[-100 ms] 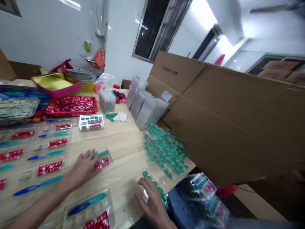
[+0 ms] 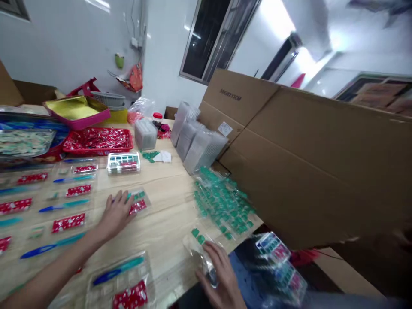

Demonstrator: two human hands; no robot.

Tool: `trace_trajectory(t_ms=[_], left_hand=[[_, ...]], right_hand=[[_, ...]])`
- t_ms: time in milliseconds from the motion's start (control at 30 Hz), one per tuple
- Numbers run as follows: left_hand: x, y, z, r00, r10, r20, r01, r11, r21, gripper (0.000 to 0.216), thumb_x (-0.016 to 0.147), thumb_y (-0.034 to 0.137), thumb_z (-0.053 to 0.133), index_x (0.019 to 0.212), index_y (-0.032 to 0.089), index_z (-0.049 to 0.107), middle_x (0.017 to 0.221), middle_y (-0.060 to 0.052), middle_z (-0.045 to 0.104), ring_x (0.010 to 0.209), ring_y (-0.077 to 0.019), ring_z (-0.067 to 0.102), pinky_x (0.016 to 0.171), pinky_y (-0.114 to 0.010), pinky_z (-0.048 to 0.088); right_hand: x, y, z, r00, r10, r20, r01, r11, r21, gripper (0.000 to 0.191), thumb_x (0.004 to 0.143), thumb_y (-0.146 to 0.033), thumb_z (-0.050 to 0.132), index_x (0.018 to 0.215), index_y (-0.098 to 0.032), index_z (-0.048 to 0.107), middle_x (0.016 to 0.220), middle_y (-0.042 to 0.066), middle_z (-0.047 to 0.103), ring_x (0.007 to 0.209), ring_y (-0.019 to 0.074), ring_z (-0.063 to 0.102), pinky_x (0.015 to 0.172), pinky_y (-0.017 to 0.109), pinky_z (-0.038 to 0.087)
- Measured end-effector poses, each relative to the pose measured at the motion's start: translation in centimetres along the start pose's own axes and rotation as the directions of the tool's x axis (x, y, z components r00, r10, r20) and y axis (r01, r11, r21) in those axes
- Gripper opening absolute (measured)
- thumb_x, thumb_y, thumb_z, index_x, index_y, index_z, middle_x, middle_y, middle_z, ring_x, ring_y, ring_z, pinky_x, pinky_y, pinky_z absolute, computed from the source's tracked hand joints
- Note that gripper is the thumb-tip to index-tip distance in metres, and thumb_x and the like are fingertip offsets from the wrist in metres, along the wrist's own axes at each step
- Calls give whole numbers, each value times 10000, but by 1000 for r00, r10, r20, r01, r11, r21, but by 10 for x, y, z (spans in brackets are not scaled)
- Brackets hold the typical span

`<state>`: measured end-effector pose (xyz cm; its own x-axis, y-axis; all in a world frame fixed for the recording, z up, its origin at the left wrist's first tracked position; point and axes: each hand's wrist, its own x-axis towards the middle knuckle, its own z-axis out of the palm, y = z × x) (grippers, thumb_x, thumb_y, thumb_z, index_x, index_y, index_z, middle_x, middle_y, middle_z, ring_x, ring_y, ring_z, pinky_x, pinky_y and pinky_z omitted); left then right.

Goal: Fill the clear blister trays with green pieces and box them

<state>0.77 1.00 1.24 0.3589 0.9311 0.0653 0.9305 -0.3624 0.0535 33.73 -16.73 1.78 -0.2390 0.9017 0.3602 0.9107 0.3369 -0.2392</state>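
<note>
My left hand point(image 2: 118, 214) lies with its fingers spread over a clear plastic tray point(image 2: 148, 201) that holds green pieces and a red patterned packet. The fingertips touch the tray's left side. At the table's front edge, my right hand point(image 2: 222, 272) curls around a clear plastic tray point(image 2: 189, 244) with green pieces at its far end; blur and glare hide part of it. Between the hands, near me, sits another clear tray point(image 2: 119, 283) with a blue and teal pen-like tool point(image 2: 117, 272) and a red packet point(image 2: 130, 296).
Rows of similar filled trays point(image 2: 67, 223) cover the left side. A heap of green pieces in clear plastic point(image 2: 225, 201) lies right, beside a large cardboard box point(image 2: 305, 171). Stacked clear trays point(image 2: 202, 148) stand behind it. A red basket point(image 2: 98, 150) holds red packets.
My right hand has moved a little to the right, with the tray shifting under its fingers. My left hand stays on its tray; the whole view shifts slightly.
</note>
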Motion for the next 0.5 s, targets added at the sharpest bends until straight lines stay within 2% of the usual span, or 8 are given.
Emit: trace_trajectory(t_ms=[100, 167, 233, 300, 400, 500], left_hand=[[1, 18, -9, 996, 16, -86, -21, 998, -58, 479, 868, 355, 489, 1283, 115, 485, 1410, -212, 402, 1330, -394, 299, 1044, -587, 291], [-5, 36, -13, 995, 59, -81, -69, 990, -126, 486, 849, 355, 523, 1273, 119, 495, 1407, -204, 411, 1336, -383, 296, 1064, -584, 273], [-14, 51, -17, 994, 96, -46, -103, 975, -196, 472, 828, 338, 552, 1249, 127, 517, 1399, -196, 426, 1333, -374, 310, 1076, -582, 260], [-24, 63, -21, 993, 119, -15, -118, 955, -272, 453, 808, 324, 572, 1221, 141, 538, 1386, -183, 447, 1336, -366, 310, 1078, -578, 262], [-42, 76, -31, 988, 148, 38, -121, 910, -397, 464, 791, 335, 592, 1212, 146, 536, 1359, -180, 478, 1324, -358, 337, 1073, -564, 282], [-58, 98, -48, 969, 236, 66, -169, 837, -520, 644, 737, 455, 663, 1264, 132, 481, 1360, -203, 465, 1293, -362, 380, 1072, -544, 296]], right_hand=[[-38, 28, -2, 999, -49, 13, 50, 993, -105, 662, 753, -172, 457, 1397, -181, 304, 1416, 165, 381, 1304, 346, 364, 982, 499, 387], [-54, 48, 7, 998, -54, 13, 56, 973, -226, 736, 712, -91, 396, 1431, -184, 267, 1437, 165, 363, 1318, 348, 346, 976, 502, 369], [-61, 65, 18, 997, -71, -3, 66, 932, -358, 761, 722, -22, 350, 1452, -204, 236, 1387, 152, 450, 1282, 308, 413, 966, 465, 364], [-59, 76, 25, 989, -146, -22, 123, 898, -423, 738, 770, 2, 321, 1467, -211, 200, 1269, 126, 579, 1181, 250, 525, 959, 419, 357], [-49, 78, 23, 963, -268, -39, 229, 881, -415, 686, 827, -31, 336, 1474, -190, 173, 1127, 104, 677, 1015, 215, 630, 954, 397, 340], [-34, 66, 10, 943, -327, -57, 285, 885, -369, 660, 839, -84, 404, 1460, -220, 226, 1077, 89, 705, 927, 222, 664, 939, 406, 332]])
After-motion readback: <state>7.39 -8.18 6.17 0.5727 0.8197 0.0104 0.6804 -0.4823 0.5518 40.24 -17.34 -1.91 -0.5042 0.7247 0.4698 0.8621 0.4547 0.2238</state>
